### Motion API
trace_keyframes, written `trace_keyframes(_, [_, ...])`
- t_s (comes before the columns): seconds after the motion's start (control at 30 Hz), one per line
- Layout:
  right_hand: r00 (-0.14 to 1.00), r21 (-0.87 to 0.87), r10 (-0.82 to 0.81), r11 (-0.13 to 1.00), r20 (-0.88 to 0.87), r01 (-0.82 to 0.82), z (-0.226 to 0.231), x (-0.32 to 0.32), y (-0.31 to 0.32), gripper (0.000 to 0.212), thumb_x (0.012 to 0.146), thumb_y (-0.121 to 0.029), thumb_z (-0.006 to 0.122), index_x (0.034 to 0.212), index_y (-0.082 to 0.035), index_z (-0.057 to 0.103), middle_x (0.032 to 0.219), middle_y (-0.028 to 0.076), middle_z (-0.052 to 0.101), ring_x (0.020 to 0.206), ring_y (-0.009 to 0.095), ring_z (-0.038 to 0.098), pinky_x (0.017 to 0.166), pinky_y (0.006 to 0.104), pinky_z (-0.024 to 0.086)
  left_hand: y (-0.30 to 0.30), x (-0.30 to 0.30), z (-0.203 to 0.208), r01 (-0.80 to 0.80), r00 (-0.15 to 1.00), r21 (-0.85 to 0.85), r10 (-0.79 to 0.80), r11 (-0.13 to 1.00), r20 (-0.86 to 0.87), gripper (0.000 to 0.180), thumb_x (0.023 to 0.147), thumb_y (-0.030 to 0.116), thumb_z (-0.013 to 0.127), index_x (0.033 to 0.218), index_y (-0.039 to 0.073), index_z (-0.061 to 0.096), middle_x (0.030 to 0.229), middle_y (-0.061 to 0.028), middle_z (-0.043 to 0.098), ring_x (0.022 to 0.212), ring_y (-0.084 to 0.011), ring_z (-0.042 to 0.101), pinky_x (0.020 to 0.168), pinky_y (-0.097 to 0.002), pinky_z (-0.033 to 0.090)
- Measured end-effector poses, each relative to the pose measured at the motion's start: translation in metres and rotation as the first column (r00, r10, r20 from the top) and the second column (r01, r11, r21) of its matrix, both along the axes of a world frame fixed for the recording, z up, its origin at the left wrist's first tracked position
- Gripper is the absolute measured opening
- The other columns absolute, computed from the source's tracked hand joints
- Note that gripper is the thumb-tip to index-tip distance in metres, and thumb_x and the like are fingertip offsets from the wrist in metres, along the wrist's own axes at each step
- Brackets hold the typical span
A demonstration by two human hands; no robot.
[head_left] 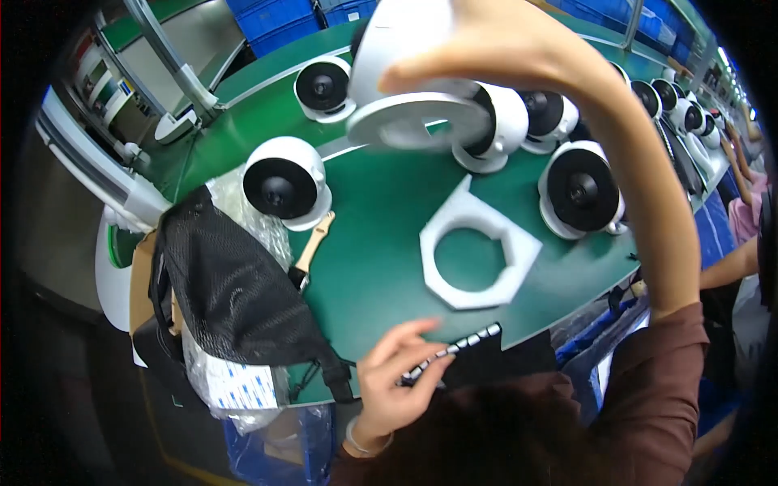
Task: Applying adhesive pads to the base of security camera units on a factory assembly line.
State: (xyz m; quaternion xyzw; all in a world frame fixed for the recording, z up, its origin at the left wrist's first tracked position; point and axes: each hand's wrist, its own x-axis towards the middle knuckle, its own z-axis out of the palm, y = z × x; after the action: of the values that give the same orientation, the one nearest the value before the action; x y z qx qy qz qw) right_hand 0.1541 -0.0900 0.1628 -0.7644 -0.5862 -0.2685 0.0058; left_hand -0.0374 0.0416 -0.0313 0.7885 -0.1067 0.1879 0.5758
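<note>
My right hand (519, 40) reaches up across the bench and is wrapped round a white device body (403, 32) with a round disc base (385, 117), tilted in the air and blurred. Part of that hand is beyond the upper edge. My left hand (399, 379), near the front edge, pinches a thin black strip with a row of white pads (474, 338). Between the hands, a white foam ring (523, 249) with an angular outline lies flat on the green bench.
Several white cameras with round black fronts stand about, one (279, 190) at left and one (579, 190) at right. A black mesh bag (231, 283) and a wooden-handled brush (314, 247) lie at left. Blue crates (275, 24) are behind; other people's arms (729, 263) show at right.
</note>
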Motion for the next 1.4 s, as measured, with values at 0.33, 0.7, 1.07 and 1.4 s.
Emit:
trace_keyframes(0.33, [0.351,-0.120,-0.267,0.914,-0.897,0.388,-0.114,-0.017,-0.032,0.064,0.068,-0.044,0.063,0.112,0.001,0.051,0.100,0.015,0.059,0.090,0.024,0.057,0.080,0.0305,0.042,-0.009,0.018,-0.006,-0.025,0.991,-0.093,0.036,0.995,0.125,0.013,0.063,0.003,0.070,0.076,0.004,0.068,0.126,-0.0276,0.039,0.113,-0.0342,0.046,0.089,-0.0436,0.040])
trace_keyframes(0.7, [0.252,-0.104,-0.174,0.958,-0.952,0.267,-0.123,0.029,-0.004,0.049,0.080,-0.043,0.050,0.103,-0.001,0.061,0.099,0.012,0.061,0.089,0.018,0.056,0.079,0.0294,0.042,-0.014,0.031,-0.002,-0.213,0.971,-0.029,0.215,0.977,0.103,0.011,0.066,0.003,0.069,0.075,0.001,0.066,0.121,-0.0266,0.044,0.103,-0.0305,0.054,0.086,-0.0399,0.044])
trace_keyframes(1.07, [0.640,0.450,0.209,0.861,-0.739,0.239,-0.141,-0.126,-0.058,0.023,0.062,-0.006,0.071,0.084,-0.002,0.063,0.074,0.009,0.061,0.065,0.022,0.058,0.058,0.0273,0.045,-0.004,0.003,0.026,0.003,0.994,-0.036,-0.007,0.999,-0.110,0.014,0.066,-0.003,0.068,0.079,-0.003,0.064,0.070,-0.0080,0.063,0.062,-0.0109,0.059,0.056,-0.0191,0.044])
trace_keyframes(1.4, [0.722,0.544,0.195,0.789,-0.664,0.286,-0.140,-0.115,-0.074,0.018,0.060,-0.003,0.071,0.076,-0.003,0.062,0.068,0.007,0.060,0.059,0.017,0.054,0.052,0.0234,0.040,-0.016,0.010,0.035,0.004,0.998,0.080,0.002,0.997,-0.067,0.011,0.065,-0.005,0.067,0.076,-0.003,0.063,0.067,-0.0099,0.064,0.058,-0.0153,0.062,0.052,-0.0207,0.044])
